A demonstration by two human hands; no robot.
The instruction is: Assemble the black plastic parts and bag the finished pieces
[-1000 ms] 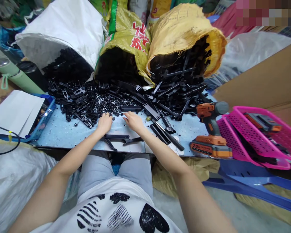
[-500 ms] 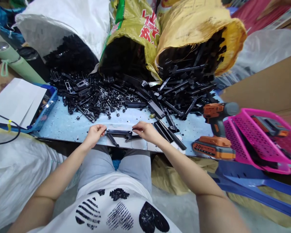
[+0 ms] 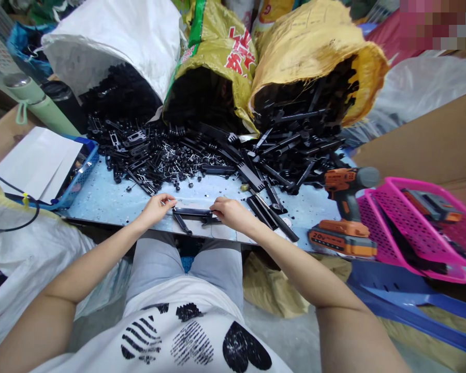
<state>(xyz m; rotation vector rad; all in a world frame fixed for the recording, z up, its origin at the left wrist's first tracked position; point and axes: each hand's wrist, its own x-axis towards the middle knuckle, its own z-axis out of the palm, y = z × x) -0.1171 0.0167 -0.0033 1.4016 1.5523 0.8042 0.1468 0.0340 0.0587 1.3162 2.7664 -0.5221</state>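
Note:
A slim black plastic bar (image 3: 193, 212) lies crosswise at the table's front edge, with a shorter black arm (image 3: 183, 224) slanting down from its left end. My left hand (image 3: 159, 209) is closed in a pinch just above that left end; whatever its fingertips hold is too small to make out. At the opposite end, my right hand (image 3: 232, 212) has thumb and finger closed on the bar's tip. Another dark part (image 3: 210, 220) shows below the bar, partly behind my right hand. To the right of that hand lie several long black strips (image 3: 274, 212).
Small black pins with metal shanks (image 3: 180, 161) and black plastic parts (image 3: 128, 142) are heaped before a white sack (image 3: 116, 31), a green-yellow sack (image 3: 213, 52) and a yellow sack (image 3: 306, 46). An orange cordless drill (image 3: 344, 212) stands right, beside pink baskets (image 3: 419, 228). A blue basket (image 3: 79, 176) is left.
My left hand has shifted slightly right and up at the bar's left end. My right fingertips have come closer onto the right end. The camera view has tilted a little.

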